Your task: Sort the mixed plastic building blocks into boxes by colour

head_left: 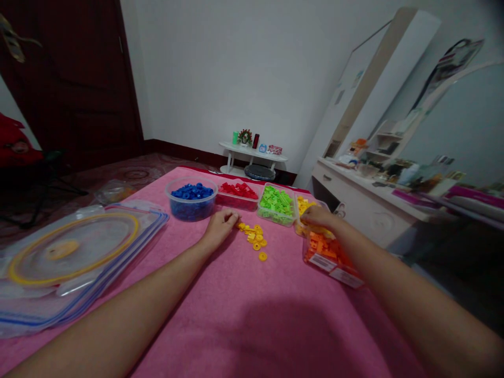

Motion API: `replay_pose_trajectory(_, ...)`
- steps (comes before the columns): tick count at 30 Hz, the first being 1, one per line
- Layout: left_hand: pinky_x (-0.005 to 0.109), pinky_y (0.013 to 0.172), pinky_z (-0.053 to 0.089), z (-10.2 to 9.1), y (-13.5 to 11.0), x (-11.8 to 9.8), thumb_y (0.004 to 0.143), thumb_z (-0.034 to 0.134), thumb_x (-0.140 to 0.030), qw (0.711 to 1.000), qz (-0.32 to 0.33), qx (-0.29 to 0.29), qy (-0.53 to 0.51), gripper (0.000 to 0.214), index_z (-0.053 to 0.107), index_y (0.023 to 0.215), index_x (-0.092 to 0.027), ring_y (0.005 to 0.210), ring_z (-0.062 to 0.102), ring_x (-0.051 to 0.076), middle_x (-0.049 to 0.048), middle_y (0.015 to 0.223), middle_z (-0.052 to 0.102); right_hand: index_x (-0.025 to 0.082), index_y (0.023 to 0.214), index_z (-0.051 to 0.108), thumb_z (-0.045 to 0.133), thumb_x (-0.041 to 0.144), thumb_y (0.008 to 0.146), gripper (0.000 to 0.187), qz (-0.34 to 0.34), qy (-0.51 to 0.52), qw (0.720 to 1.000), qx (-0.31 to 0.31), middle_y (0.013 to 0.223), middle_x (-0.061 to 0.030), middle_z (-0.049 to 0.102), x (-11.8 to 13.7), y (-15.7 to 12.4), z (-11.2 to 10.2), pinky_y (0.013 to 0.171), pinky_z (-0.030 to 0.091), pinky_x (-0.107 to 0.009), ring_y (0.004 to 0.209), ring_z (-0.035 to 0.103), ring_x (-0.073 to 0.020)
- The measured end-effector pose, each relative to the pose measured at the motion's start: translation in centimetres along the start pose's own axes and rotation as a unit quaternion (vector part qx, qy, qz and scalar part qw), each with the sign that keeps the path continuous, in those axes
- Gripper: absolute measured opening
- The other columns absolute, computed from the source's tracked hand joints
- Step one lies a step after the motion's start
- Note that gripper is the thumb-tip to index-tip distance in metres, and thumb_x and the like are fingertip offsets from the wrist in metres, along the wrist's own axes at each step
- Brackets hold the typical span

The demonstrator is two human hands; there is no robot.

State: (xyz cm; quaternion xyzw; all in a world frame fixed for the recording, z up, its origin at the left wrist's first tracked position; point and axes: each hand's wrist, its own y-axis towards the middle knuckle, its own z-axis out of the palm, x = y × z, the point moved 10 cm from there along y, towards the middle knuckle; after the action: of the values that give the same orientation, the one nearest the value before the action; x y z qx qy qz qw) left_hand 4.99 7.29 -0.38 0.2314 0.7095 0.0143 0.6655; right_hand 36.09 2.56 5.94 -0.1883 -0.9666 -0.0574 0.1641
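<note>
Head view: left hand [219, 227] curls beside yellow rings [254, 239] on the table [244, 315]; right hand [317, 216] dips into the yellow tub [302, 202]; we cannot tell what either's fingers hold; our forearm might shove the orange tub [333, 258] off.

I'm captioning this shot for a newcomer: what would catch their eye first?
On the pink cloth, a far row of colour-sorted containers stands out: blue tub, red tub, green tub, yellow tub, with an orange tub nearer on the right. The left hand rests beside loose yellow pieces; the right hand lies over the yellow tub. Stacked clear lids sit at the left.
</note>
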Motion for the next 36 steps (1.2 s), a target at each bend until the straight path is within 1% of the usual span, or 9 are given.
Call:
replay_pose_trajectory(6,0.03,0.08,0.045,1.1,-0.4,-1.0,0.076,0.056,-0.03,0.996,0.055,0.038,0.063,0.027,0.068,0.097,-0.017,0.088,0.06,0.02,0.008,0.096,0.067,0.018,0.072,0.072,0.058,0.018,0.069,0.015,-0.068,-0.066,0.995,-0.04,0.078,-0.009,0.07,4.8,-1.9,-0.6,0.069,0.041,-0.028,0.081,0.062,-0.0216)
replay_pose_trajectory(9,0.034,0.094,0.039,3.2,-1.7,-2.5,0.071,0.063,-0.031,0.978,0.123,0.125,0.114,0.04,0.066,0.11,-0.021,0.105,0.055,0.023,0.0097,0.115,0.062,0.022,0.082,0.073,0.059,0.018,0.07,0.019,-0.17,-0.022,0.985,-0.01,0.085,-0.0053,0.07,9.5,-4.0,1.7,0.068,0.041,-0.027,0.078,0.061,-0.0191)
replay_pose_trajectory(13,0.035,0.096,0.036,5.3,-3.3,-3.7,0.065,0.07,-0.031,0.946,0.175,0.206,0.179,0.041,0.068,0.106,-0.027,0.105,0.054,0.024,0.0073,0.108,0.065,0.024,0.086,0.072,0.059,0.012,0.064,0.028,-0.253,0.052,0.965,0.037,0.08,-0.0033,0.07,13.7,-6.8,6.1,0.06,0.039,-0.026,0.066,0.058,-0.0161)
replay_pose_trajectory(18,0.033,0.086,0.04,5.1,-2.9,-3.9,0.066,0.069,-0.03,0.932,0.189,0.203,0.235,0.022,0.072,0.088,-0.027,0.086,0.058,0.022,0.0056,0.084,0.069,0.023,0.081,0.072,0.054,0.004,0.06,0.033,-0.239,0.086,0.967,0.035,0.079,-0.002,0.069,14.1,-7.4,9.4,0.064,0.038,-0.026,0.071,0.057,-0.0155)
replay_pose_trajectory(24,0.028,0.071,0.042,4.0,-2.4,-4.0,0.065,0.068,-0.027,0.936,0.181,0.181,0.241,0.016,0.071,0.079,-0.02,0.072,0.057,0.019,0.0046,0.073,0.066,0.018,0.079,0.068,0.053,0.012,0.064,0.022,-0.167,0.234,0.958,-0.013,0.077,-0.0037,0.066,11.6,-6.7,8.7,0.061,0.041,-0.025,0.069,0.057,-0.0147)
replay_pose_trajectory(27,0.028,0.069,0.043,3.4,-2.0,-4.2,0.07,0.063,-0.028,0.967,0.131,0.152,0.159,0.016,0.07,0.08,-0.018,0.071,0.058,0.018,0.005,0.078,0.067,0.017,0.084,0.065,0.051,0.024,0.073,0.02,-0.049,0.497,0.867,0.001,0.069,-0.0013,0.06,9.6,-6.7,8.3,0.046,0.037,-0.02,0.055,0.052,-0.011)
replay_pose_trajectory(31,0.03,0.077,0.044,2.0,-1.5,-5.9,0.072,0.064,-0.032,0.987,0.121,0.067,0.085,0.021,0.069,0.088,-0.019,0.083,0.06,0.02,0.0054,0.09,0.068,0.014,0.086,0.058,0.041,0.038,0.087,0.03,0.059,0.704,0.684,0.185,0.062,-0.0007,0.056,12.0,-8.8,11.0,0.036,0.033,-0.016,0.045,0.051,-0.0091)
replay_pose_trajectory(33,0.031,0.079,0.043,1.9,-1.7,-7.4,0.071,0.067,-0.034,0.979,0.156,0.052,0.12,0.021,0.069,0.086,-0.021,0.084,0.059,0.02,0.0044,0.089,0.068,0.014,0.086,0.056,0.037,0.048,0.09,0.039,0.068,0.726,0.63,0.267,0.058,-0.0006,0.056,14.2,-10.3,11.8,0.034,0.033,-0.015,0.043,0.053,-0.0102)
replay_pose_trajectory(36,0.031,0.079,0.04,2.4,-2.1,-9.1,0.07,0.069,-0.038,0.956,0.212,0.056,0.193,0.022,0.07,0.084,-0.022,0.082,0.057,0.02,0.0037,0.086,0.068,0.015,0.09,0.053,0.034,0.049,0.092,0.039,0.086,0.745,0.582,0.315,0.053,0.001,0.054,16.0,-11.7,12.4,0.03,0.03,-0.012,0.039,0.052,-0.0088)
